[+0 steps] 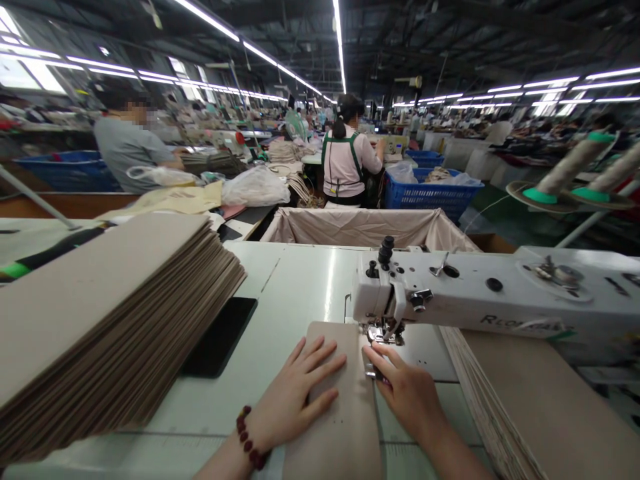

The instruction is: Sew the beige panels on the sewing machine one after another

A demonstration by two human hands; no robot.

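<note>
Head view: left hand [291, 395] spreads wide on flat beige fabric [345, 423]; right hand [411, 392], grip unclear, touches its long edge.

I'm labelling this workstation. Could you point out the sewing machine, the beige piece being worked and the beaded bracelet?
Sewing machine [450, 303]: head view, side of its white arm.
Beige piece [333, 450]: head view, bare lower part.
Beaded bracelet [244, 437]: head view, dark red beads.

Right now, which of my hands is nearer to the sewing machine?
Right. The right hand is close beside the sewing machine; the left hand lies farther left, on the fabric.
</note>
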